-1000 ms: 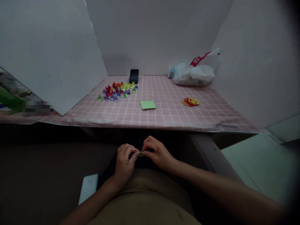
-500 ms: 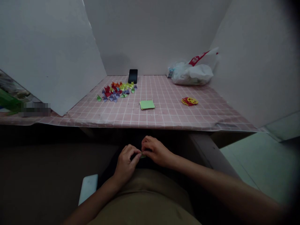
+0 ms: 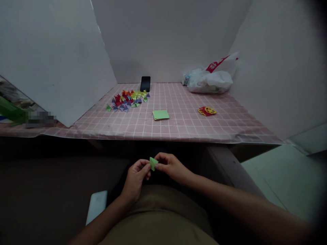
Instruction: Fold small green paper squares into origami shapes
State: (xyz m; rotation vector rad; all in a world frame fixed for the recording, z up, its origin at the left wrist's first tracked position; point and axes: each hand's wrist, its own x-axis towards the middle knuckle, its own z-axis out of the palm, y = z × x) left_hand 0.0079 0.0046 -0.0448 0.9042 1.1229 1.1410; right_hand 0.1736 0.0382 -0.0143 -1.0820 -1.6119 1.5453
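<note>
Both my hands are low over my lap, below the table's front edge. My left hand (image 3: pixel 136 178) and my right hand (image 3: pixel 171 167) pinch a small folded green paper piece (image 3: pixel 153 163) between their fingertips, each from its own side. The piece stands up like a little triangle. On the pink checked tablecloth (image 3: pixel 178 122) lies a flat stack of green paper squares (image 3: pixel 160 114), and further left a heap of several folded paper pieces (image 3: pixel 127 99) in red, purple, yellow and green.
A black phone (image 3: pixel 145 83) leans at the back wall. A white plastic bag (image 3: pixel 211 80) lies at the back right, with red and yellow paper cut-outs (image 3: pixel 207 111) in front of it. White boards wall the table in. A white object (image 3: pixel 96 206) rests by my left forearm.
The green piece was hidden flat between my fingertips; now it is turned up and shows as a triangle. Both hands have shifted slightly.
</note>
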